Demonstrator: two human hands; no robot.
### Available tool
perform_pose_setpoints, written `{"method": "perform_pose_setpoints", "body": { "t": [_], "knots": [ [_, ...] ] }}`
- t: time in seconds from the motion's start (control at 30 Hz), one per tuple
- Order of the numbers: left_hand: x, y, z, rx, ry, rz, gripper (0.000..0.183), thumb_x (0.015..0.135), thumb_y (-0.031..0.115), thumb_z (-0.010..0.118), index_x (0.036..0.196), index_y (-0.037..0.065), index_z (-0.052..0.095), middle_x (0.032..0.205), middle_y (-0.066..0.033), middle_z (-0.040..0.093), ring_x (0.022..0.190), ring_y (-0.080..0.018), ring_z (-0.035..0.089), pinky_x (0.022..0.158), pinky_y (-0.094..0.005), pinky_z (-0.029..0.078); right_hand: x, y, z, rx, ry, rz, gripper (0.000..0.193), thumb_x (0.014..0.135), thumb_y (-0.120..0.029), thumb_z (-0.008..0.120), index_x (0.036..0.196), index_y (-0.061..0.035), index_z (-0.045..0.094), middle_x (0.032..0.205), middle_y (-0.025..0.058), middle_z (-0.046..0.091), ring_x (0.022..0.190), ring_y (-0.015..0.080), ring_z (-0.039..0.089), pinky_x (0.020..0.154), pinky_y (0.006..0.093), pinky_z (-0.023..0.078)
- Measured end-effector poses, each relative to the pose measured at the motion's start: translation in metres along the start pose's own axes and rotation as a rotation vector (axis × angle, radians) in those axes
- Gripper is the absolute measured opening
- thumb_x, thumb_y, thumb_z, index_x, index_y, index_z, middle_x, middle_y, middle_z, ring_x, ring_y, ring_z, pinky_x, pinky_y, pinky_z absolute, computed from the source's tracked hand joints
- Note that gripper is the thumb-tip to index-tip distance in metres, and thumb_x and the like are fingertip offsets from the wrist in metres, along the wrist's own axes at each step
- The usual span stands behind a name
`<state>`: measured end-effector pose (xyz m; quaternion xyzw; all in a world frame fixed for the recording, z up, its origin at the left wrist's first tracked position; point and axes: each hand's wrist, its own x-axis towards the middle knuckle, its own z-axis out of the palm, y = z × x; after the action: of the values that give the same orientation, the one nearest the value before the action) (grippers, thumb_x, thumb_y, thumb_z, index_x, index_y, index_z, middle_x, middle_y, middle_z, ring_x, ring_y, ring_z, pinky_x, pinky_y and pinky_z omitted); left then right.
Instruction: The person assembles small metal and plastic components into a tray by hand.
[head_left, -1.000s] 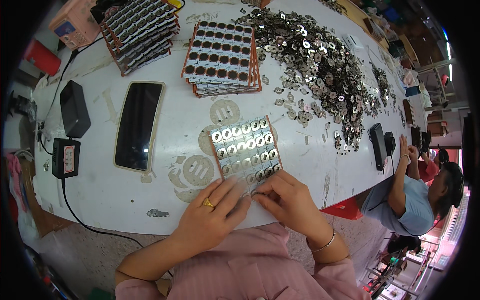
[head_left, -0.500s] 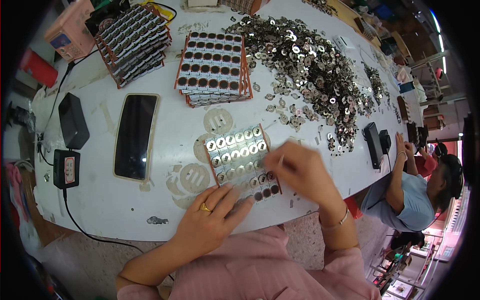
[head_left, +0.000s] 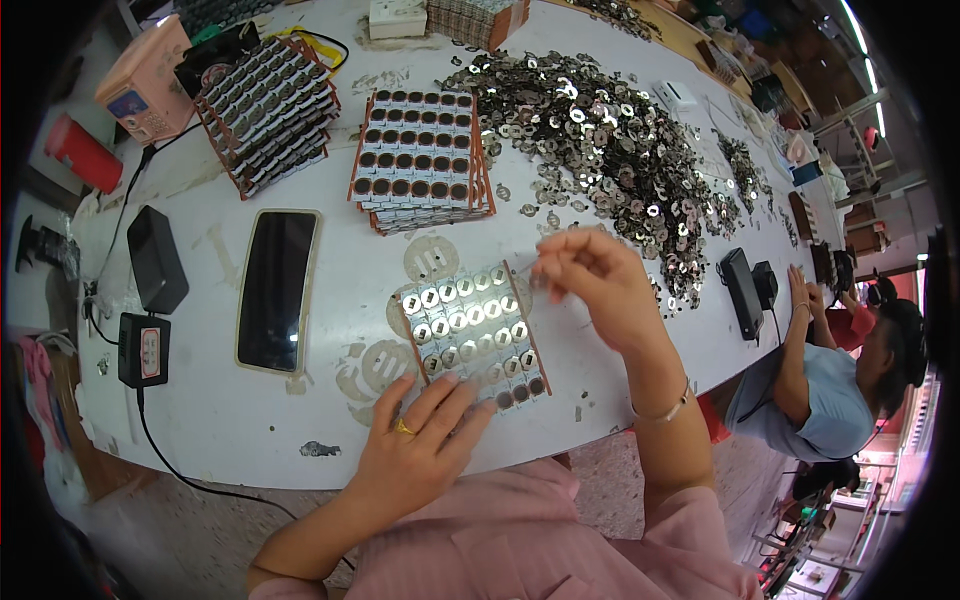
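Note:
In front of me lies a circuit-board panel (head_left: 478,325) with brown side strips. Rows of shiny silver metal discs with dark centres cover most of it; dark round spots show bare in its nearest row. My left hand (head_left: 425,440), a gold ring on one finger, rests with outstretched fingertips on the panel's near left edge. Just beyond the panel's far right corner, my right hand (head_left: 590,280) is raised with thumb and fingers pinched together. Whatever sits between those fingertips is too small and blurred to make out.
A big heap of loose metal discs (head_left: 620,150) spreads across the far right. Stacked panels (head_left: 415,150) stand beyond mine, another stack (head_left: 265,115) farther left. A phone (head_left: 278,290) and black adapters (head_left: 145,348) with cables lie left. Another person (head_left: 815,380) sits at right.
My right hand has left the panel's right side and moved away from me to its far right corner. The left hand stays on the near edge. The whole view has shifted slightly.

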<state>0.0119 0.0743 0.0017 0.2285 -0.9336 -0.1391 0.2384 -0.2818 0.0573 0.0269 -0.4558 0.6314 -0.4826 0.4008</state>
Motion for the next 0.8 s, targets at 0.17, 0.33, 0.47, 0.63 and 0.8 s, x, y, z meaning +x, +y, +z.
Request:
{"method": "perform_pose_setpoints", "body": {
  "t": [0.17,0.33,0.47,0.63,0.8],
  "knots": [
    [0.021,0.006,-0.013,-0.304,0.121,-0.216,0.028,0.085,0.018,0.081,0.111,0.009,0.074,0.115,-0.0049,0.072,0.11,-0.0249,0.064,0.098,-0.0424,0.044,-0.059,-0.021,0.019,0.393,-0.302,0.324,0.021,0.1,-0.003,0.071,0.121,-0.0008,0.071,0.102,0.0066,0.077,0.091,0.0132,0.072,0.078,0.0276,0.058],
    [0.031,0.001,-0.006,-0.386,0.186,-0.164,0.018,0.087,0.015,0.081,0.099,0.005,0.074,0.09,-0.0052,0.071,0.096,-0.0269,0.065,0.089,-0.0431,0.045,-0.083,-0.019,0.041,0.498,-0.261,0.246,0.015,0.1,0.002,0.069,0.115,0.005,0.07,0.103,0.0123,0.074,0.093,0.017,0.072,0.076,0.029,0.061],
    [0.027,0.001,-0.003,-0.43,0.165,-0.174,0.015,0.088,0.013,0.081,0.099,0.005,0.074,0.09,-0.0057,0.07,0.095,-0.0285,0.065,0.086,-0.0417,0.046,-0.087,-0.014,0.038,0.322,-0.283,0.079,0.016,0.098,0.004,0.072,0.114,0.0047,0.072,0.102,0.0105,0.074,0.092,0.0157,0.072,0.075,0.0274,0.061],
    [0.02,0.0,0.003,-0.188,0.118,-0.016,0.023,0.084,0.011,0.082,0.106,0.01,0.075,0.121,-0.0081,0.072,0.116,-0.0286,0.067,0.101,-0.0464,0.05,-0.084,-0.014,0.021,0.172,-0.254,0.313,0.016,0.097,-0.001,0.073,0.113,-0.0005,0.074,0.099,0.0055,0.076,0.092,0.0114,0.071,0.082,0.0291,0.058],
    [0.008,-0.002,0.012,-0.107,-0.003,0.017,0.026,0.084,0.016,0.083,0.109,0.013,0.076,0.133,-0.009,0.069,0.131,-0.0313,0.063,0.111,-0.0491,0.048,-0.088,-0.004,0.022,-0.265,-0.329,0.176,0.016,0.093,-0.01,0.077,0.108,-0.0062,0.075,0.092,0.0065,0.075,0.083,0.0161,0.074,0.074,0.0305,0.057]
  ]
}}
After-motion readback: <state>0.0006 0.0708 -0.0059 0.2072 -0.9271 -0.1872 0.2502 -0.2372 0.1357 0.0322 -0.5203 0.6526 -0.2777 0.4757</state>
